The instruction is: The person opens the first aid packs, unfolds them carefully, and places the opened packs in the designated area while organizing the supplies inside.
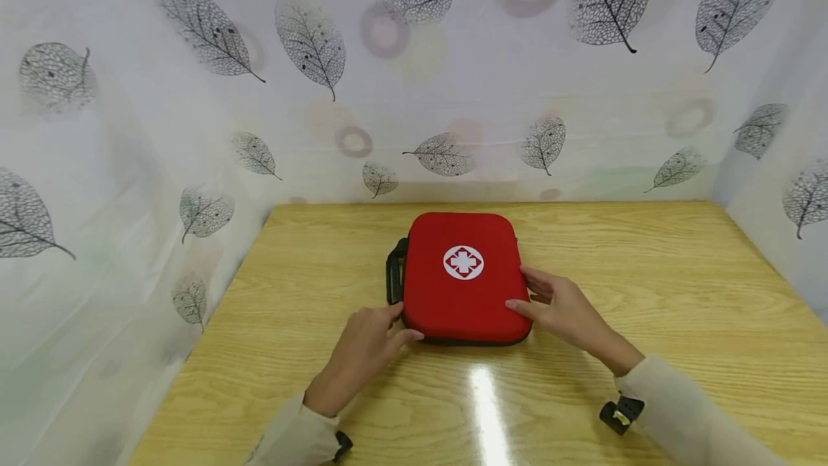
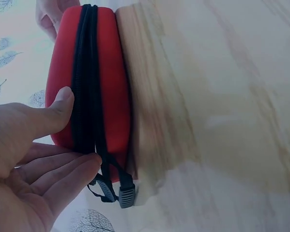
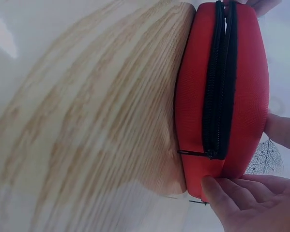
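Note:
A red first-aid case [image 1: 466,308] with a white cross emblem [image 1: 463,262] lies flat on the wooden table. My left hand [image 1: 365,347] grips its near left corner, thumb at the front edge and fingers on the left side, close to the black carry handle [image 1: 394,275]. The right hand [image 1: 566,308] holds the right side, with the thumb over the top edge. In the right wrist view, the black zipper [image 3: 224,82] shows two tapes standing apart, with a zipper pull [image 3: 195,153] near the lower end. A buckle [image 2: 127,195] hangs by the left fingertips [image 2: 95,160].
The wood-grain table [image 1: 647,272] stretches out on both sides of the case. A pale leaf-printed sheet [image 1: 453,92] hangs behind the table and along its left and right sides. Black straps [image 1: 624,412] sit around the wrists over light sleeves.

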`<action>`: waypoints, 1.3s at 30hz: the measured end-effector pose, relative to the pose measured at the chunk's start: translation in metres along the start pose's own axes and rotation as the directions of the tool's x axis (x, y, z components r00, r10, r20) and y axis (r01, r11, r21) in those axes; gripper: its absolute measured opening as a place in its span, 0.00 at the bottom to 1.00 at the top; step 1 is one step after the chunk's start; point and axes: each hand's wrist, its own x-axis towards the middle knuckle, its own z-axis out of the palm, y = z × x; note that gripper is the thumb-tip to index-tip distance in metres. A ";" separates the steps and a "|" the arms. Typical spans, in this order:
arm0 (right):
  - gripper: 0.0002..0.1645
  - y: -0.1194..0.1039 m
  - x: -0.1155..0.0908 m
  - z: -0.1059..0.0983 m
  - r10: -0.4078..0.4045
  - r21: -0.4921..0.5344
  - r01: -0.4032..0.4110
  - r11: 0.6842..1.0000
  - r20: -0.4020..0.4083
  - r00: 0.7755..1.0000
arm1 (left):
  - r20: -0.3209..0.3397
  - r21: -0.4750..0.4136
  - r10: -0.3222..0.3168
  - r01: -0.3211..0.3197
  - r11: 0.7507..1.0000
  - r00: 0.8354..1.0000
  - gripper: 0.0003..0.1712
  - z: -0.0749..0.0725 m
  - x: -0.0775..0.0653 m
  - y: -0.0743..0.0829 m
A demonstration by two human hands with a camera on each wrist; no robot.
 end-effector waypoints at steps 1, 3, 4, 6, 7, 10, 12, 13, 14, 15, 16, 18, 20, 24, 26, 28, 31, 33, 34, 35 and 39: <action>0.47 0.000 0.000 0.000 -0.001 0.010 0.001 1.000 0.000 1.000 | -0.007 -0.003 0.001 -0.001 1.000 1.000 0.23 -0.001 0.000 0.001; 0.46 0.001 -0.001 -0.001 0.000 0.033 0.000 0.999 0.002 1.000 | -0.025 -0.006 0.008 -0.008 1.000 1.000 0.29 -0.002 0.000 0.002; 0.46 0.001 -0.001 -0.001 -0.001 0.043 0.001 0.999 0.003 1.000 | -0.035 -0.009 0.013 -0.013 1.000 0.999 0.31 -0.002 0.000 0.003; 0.46 0.002 -0.001 -0.002 -0.005 0.057 0.004 0.998 0.005 1.000 | -0.061 -0.007 0.027 -0.027 1.000 0.998 0.33 -0.004 0.000 0.005; 0.45 0.002 -0.001 -0.002 -0.007 0.059 0.006 0.998 0.007 1.000 | -0.074 -0.003 0.036 -0.037 0.999 0.997 0.34 -0.004 0.000 0.005; 0.45 0.004 -0.001 -0.004 -0.006 0.078 0.005 0.997 0.010 1.000 | -0.119 0.010 0.072 -0.071 0.997 0.990 0.34 -0.006 0.001 0.007; 0.44 0.005 -0.001 -0.005 -0.003 0.096 0.002 0.995 0.012 1.000 | -0.151 0.010 0.099 -0.099 0.995 0.984 0.34 -0.007 0.002 0.009; 0.44 0.006 -0.001 -0.005 -0.003 0.108 0.001 0.994 0.015 1.000 | -0.167 0.009 0.111 -0.111 0.994 0.980 0.33 -0.008 0.002 0.010; 0.43 0.007 -0.002 -0.006 -0.001 0.120 -0.001 0.993 0.015 1.000 | -0.182 0.004 0.122 -0.124 0.992 0.976 0.33 -0.009 0.003 0.011; 0.43 0.008 -0.002 -0.006 0.002 0.134 -0.004 0.991 0.018 1.000 | -0.196 -0.003 0.131 -0.134 0.991 0.972 0.33 -0.009 0.003 0.013; 0.43 0.008 -0.002 -0.007 0.004 0.144 -0.007 0.990 0.021 1.000 | -0.206 -0.009 0.138 -0.143 0.990 0.969 0.33 -0.010 0.003 0.014; 0.43 0.009 -0.003 -0.009 0.010 0.164 -0.014 0.986 0.026 1.000 | -0.227 -0.024 0.148 -0.158 0.987 0.963 0.33 -0.012 0.004 0.016; 0.44 0.010 -0.004 -0.010 0.017 0.183 -0.023 0.983 0.033 0.999 | -0.239 -0.037 0.151 -0.164 0.986 0.959 0.32 -0.013 0.005 0.019; 0.44 0.011 -0.005 -0.012 0.023 0.212 -0.031 0.977 0.041 0.999 | -0.263 -0.058 0.157 -0.179 0.982 0.952 0.31 -0.016 0.006 0.023; 0.44 0.011 -0.005 -0.013 0.026 0.216 -0.034 0.976 0.042 0.999 | -0.271 -0.054 0.167 -0.188 0.981 0.948 0.31 -0.017 0.007 0.025; 0.44 0.012 -0.006 -0.013 0.028 0.215 -0.036 0.976 0.041 0.999 | -0.277 -0.050 0.179 -0.200 0.979 0.944 0.31 -0.019 0.008 0.028; 0.44 0.014 -0.007 -0.014 0.035 0.218 -0.043 0.975 0.040 0.999 | -0.285 -0.063 0.195 -0.221 0.973 0.938 0.30 -0.020 0.010 0.031; 0.44 0.014 -0.008 -0.015 0.038 0.223 -0.046 0.974 0.040 0.998 | -0.291 -0.074 0.204 -0.235 0.969 0.935 0.30 -0.021 0.011 0.033; 0.44 0.014 -0.008 -0.015 0.039 0.226 -0.046 0.973 0.039 0.998 | -0.294 -0.080 0.208 -0.241 0.967 0.933 0.30 -0.022 0.012 0.034; 0.44 0.014 -0.009 -0.015 0.041 0.230 -0.048 0.972 0.038 0.998 | -0.298 -0.089 0.213 -0.249 0.964 0.931 0.30 -0.022 0.013 0.035; 0.43 0.016 -0.011 -0.016 0.038 0.239 -0.045 0.970 0.033 0.999 | -0.313 -0.107 0.241 -0.286 0.952 0.919 0.31 -0.024 0.015 0.040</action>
